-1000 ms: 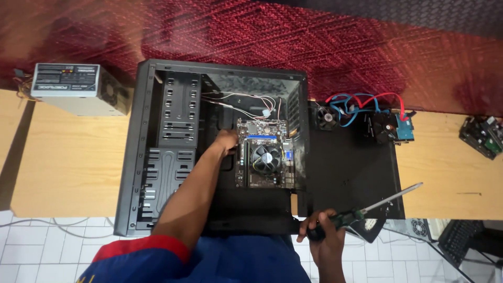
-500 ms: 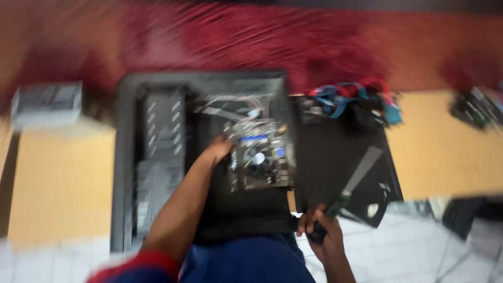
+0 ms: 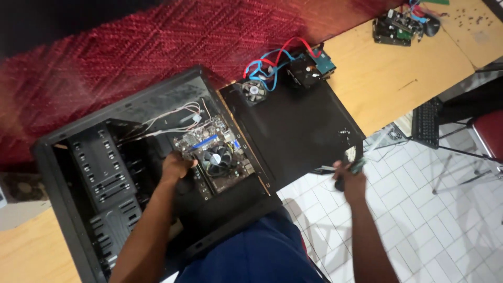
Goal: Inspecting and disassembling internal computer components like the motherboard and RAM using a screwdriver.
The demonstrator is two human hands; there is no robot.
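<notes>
An open black computer case (image 3: 78, 173) lies on its side on a wooden table. Inside it sits a motherboard (image 3: 217, 152) with a round cooler fan (image 3: 216, 156) and white front-panel wires (image 3: 173, 123). My left hand (image 3: 175, 169) reaches into the case and grips the board's left edge. My right hand (image 3: 350, 177) hangs off the table's edge over the tiled floor, closed around a screwdriver (image 3: 352, 166) with a green and black handle. Its shaft is hard to make out.
The case's black side panel (image 3: 296, 123) lies flat to the right. A small fan (image 3: 255, 90) and a drive with red and blue cables (image 3: 309, 68) rest at its far end. More drives (image 3: 398, 23) lie farther right. A keyboard (image 3: 425, 121) and red chair (image 3: 487, 131) stand beside the table.
The view has swung and tilted, so the case now sits at an angle. My right hand has moved out past the side panel's edge with the screwdriver. My left hand stays on the motherboard.
</notes>
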